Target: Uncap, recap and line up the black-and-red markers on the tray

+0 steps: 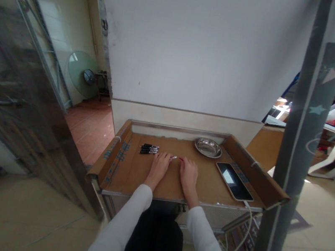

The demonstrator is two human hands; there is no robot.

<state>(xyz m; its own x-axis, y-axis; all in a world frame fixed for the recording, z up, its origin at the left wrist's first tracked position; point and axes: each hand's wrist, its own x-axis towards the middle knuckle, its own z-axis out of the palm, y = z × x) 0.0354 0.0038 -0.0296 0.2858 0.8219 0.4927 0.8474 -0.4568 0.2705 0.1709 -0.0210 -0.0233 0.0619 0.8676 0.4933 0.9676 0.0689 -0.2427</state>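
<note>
Both my hands rest on a table covered with brown cardboard (134, 171). My left hand (158, 167) and my right hand (188, 173) meet fingertip to fingertip, pinching a small thin pen-like thing (174, 158) between them; its detail is too small to make out. Just left of my left hand lie several black pens (149, 149) side by side. White sleeves cover both my forearms.
A shallow steel dish (208, 147) stands at the back right of the table. A tablet (234, 181) with a white cable lies at the right. A grey pole (295, 162) rises close at the right. A metal door frame and a fan (80, 73) stand left.
</note>
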